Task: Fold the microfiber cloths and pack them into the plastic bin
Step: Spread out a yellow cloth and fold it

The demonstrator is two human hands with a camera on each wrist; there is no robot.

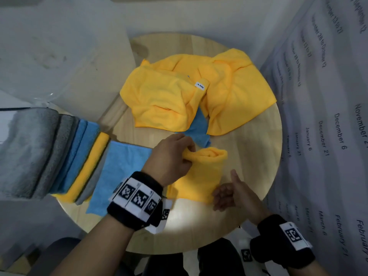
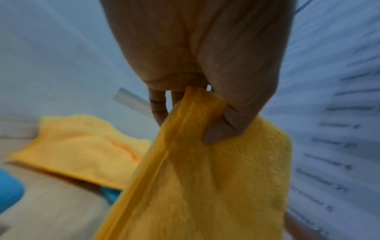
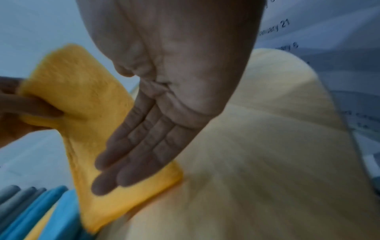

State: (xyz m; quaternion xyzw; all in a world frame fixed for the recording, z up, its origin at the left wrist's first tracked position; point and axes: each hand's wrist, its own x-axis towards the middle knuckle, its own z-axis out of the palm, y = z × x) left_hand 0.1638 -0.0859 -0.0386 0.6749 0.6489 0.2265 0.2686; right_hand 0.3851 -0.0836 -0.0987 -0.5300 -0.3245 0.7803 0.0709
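A folded yellow cloth [image 1: 201,176] lies near the front of the round wooden table [image 1: 249,156]. My left hand [image 1: 175,156] pinches its far end and lifts it off the table; in the left wrist view the thumb and fingers grip the yellow cloth [image 2: 205,178]. My right hand [image 1: 229,194] is flat with straight fingers at the cloth's near right edge; the right wrist view shows the right hand [image 3: 144,146] over the yellow cloth [image 3: 86,105]. Loose yellow cloths [image 1: 189,92] and a blue cloth [image 1: 199,128] lie farther back. The clear plastic bin [image 1: 59,46] stands at the back left.
A stack of folded grey, blue and yellow cloths [image 1: 49,154] sits at the table's left, beside a flat blue cloth [image 1: 119,172]. A printed sheet with dates [image 1: 328,116] hangs to the right. The table's front edge is near my wrists.
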